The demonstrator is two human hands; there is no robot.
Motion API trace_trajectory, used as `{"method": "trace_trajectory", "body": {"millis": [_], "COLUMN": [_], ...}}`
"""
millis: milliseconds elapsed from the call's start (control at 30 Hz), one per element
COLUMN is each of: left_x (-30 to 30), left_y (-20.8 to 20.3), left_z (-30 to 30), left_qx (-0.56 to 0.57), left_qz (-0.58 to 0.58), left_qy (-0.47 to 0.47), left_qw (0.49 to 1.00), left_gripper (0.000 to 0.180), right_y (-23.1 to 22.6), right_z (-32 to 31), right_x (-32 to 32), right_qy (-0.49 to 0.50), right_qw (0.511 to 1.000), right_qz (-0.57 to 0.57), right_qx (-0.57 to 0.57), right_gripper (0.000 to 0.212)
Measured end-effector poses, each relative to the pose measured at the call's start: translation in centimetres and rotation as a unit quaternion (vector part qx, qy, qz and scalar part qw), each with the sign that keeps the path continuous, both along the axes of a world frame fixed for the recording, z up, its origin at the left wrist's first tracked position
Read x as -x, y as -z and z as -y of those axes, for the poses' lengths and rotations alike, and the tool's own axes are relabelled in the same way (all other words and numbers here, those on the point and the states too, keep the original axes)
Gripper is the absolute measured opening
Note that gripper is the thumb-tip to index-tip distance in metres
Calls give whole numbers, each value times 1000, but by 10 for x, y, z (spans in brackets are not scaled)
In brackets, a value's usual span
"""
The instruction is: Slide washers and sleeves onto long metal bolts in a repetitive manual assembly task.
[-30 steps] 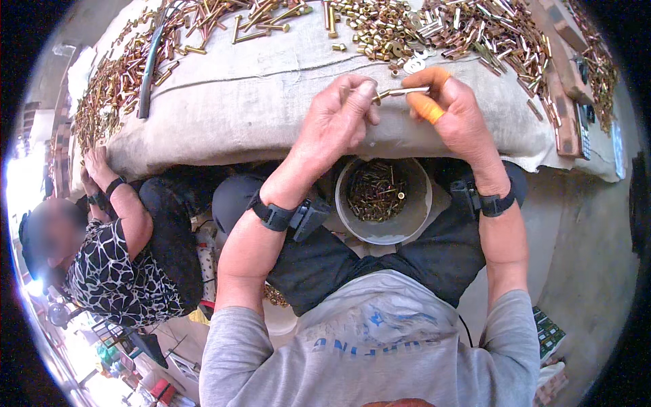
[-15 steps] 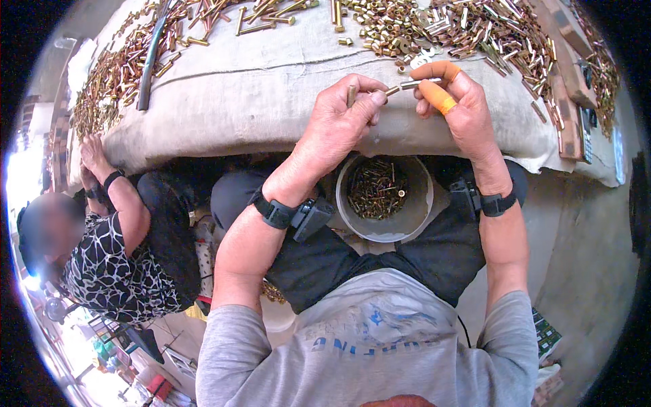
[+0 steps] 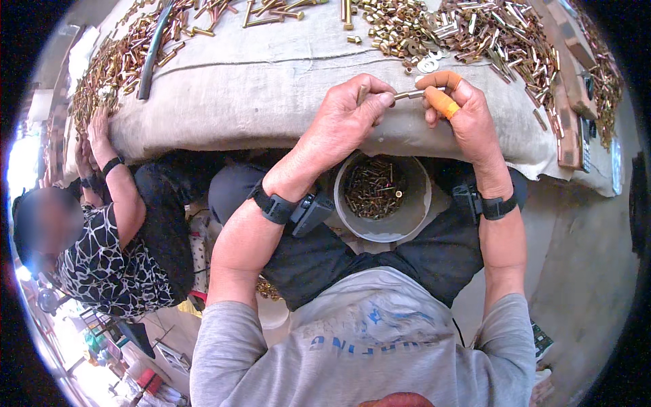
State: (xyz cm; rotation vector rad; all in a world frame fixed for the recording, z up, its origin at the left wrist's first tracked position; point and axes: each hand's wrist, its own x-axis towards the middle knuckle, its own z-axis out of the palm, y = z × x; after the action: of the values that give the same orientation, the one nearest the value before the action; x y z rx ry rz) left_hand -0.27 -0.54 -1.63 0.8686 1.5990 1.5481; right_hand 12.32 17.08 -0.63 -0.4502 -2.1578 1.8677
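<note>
My left hand (image 3: pixel 352 114) is closed, its thumb and forefinger pinching one end of a thin brass-coloured bolt (image 3: pixel 400 96). A second brass-coloured piece (image 3: pixel 363 95) stands up between its fingers. My right hand (image 3: pixel 468 115), with orange covers on thumb and forefinger, pinches a silvery metal sleeve (image 3: pixel 416 93) in line with the bolt. The two parts meet end to end or overlap; I cannot tell how far one is inside the other. Both hands are above the front edge of the cloth-covered table (image 3: pixel 271 102). Below them, a pale bucket (image 3: pixel 385 236) holds many bolt-like metal parts (image 3: pixel 373 190).
Nuts (image 3: pixel 400 34), pale washers (image 3: pixel 428 64) and sleeves (image 3: pixel 485 34) lie heaped at the back right. Bolts (image 3: pixel 278 13) and a dark bar (image 3: pixel 152 54) lie further left. Wooden boards (image 3: pixel 566 102) edge the right side. A co-worker (image 3: pixel 115 251) sits at left, hands at a pile.
The bolt and sleeve have come together into one straight line between my fingertips. Both hands have shifted slightly right. The co-worker's hand has moved farther onto the pile.
</note>
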Motion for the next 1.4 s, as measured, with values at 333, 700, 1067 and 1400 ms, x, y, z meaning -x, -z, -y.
{"method": "trace_trajectory", "body": {"millis": [333,700,1067,1400], "left_x": [-3,-3,2,2], "left_y": [0,-4,-8,5], "left_z": [-1,3,3,-3], "left_qx": [-29,-22,0,-25], "left_qz": [100,144,120,-26], "left_qy": [16,19,-11,-9], "left_qw": [994,989,993,999], "left_gripper": [31,31,26,20], "right_y": [-4,-5,9,-9], "right_z": [13,4,-1,13], "right_x": [3,10,37,9], "right_qy": [-21,18,114,-31], "right_qw": [994,998,888,999], "right_qz": [5,-45,8,-36], "right_qx": [110,-34,-445,21], "right_gripper": [18,21,20,15]}}
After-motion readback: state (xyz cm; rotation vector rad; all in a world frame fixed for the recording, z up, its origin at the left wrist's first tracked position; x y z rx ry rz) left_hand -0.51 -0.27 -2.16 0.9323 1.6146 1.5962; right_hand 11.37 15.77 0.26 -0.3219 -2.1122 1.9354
